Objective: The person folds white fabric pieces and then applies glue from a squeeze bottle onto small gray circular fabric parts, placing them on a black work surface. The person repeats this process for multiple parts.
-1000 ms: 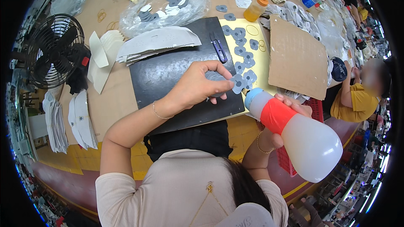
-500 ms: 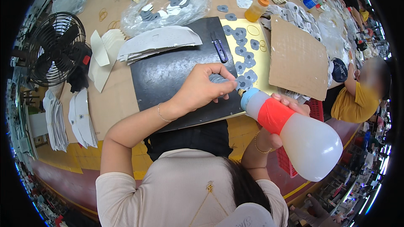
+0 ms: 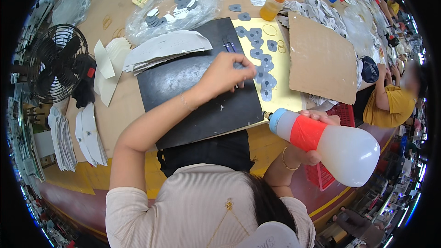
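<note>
The bottle (image 3: pixel 328 146) was gripped in the right hand (image 3: pixel 307 156), its nozzle (image 3: pixel 267 115) near the black board (image 3: pixel 216 117). A grey stack (image 3: pixel 238 65), mostly hidden, was clasped in the left hand (image 3: pixel 224 73) beside grey pieces (image 3: pixel 268 81) on the yellow sheet (image 3: pixel 282 76).

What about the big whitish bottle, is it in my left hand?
No, your right hand grips the bottle near its red band.

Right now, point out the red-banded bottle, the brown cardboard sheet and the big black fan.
Red-banded bottle (image 3: pixel 340 150): head view, on its whitish body beside the band.
Brown cardboard sheet (image 3: pixel 321 60): head view, middle of its flat face.
Big black fan (image 3: pixel 58 63): head view, middle of its grille.
</note>
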`<state>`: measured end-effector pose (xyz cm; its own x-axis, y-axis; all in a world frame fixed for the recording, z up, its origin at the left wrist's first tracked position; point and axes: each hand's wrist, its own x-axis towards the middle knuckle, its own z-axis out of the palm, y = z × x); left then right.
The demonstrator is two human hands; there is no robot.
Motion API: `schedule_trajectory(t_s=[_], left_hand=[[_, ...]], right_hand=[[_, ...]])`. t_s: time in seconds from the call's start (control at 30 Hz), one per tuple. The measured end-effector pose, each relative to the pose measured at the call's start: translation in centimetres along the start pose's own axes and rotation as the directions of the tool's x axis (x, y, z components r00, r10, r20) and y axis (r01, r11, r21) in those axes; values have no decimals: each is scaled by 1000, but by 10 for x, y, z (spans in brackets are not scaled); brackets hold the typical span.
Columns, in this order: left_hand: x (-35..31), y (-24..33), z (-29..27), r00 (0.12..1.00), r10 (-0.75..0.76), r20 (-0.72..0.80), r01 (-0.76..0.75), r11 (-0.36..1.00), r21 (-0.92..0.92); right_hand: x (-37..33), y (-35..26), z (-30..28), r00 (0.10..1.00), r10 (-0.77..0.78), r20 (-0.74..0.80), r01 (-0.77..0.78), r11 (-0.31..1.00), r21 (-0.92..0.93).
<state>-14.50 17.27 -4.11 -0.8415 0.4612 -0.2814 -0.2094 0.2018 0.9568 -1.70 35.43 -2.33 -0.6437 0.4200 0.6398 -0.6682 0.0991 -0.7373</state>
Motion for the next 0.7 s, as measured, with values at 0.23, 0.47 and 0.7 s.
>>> schedule_trajectory(t_s=[0.23,0.47,0.7], left_hand=[[81,6,0,999,-8,46,-10,923,384],[87,15,-19,999,-31,7,26,910,414],[19,14,-33,914,-144,378,346,764,-545]], right_hand=[[-4,-3,-13,997,67,-36,-69,997,-41],[1,-1,-20,999,37,-31,-39,997,-60],[6,-2,-10,999,44,-31,-44,999,-12]])
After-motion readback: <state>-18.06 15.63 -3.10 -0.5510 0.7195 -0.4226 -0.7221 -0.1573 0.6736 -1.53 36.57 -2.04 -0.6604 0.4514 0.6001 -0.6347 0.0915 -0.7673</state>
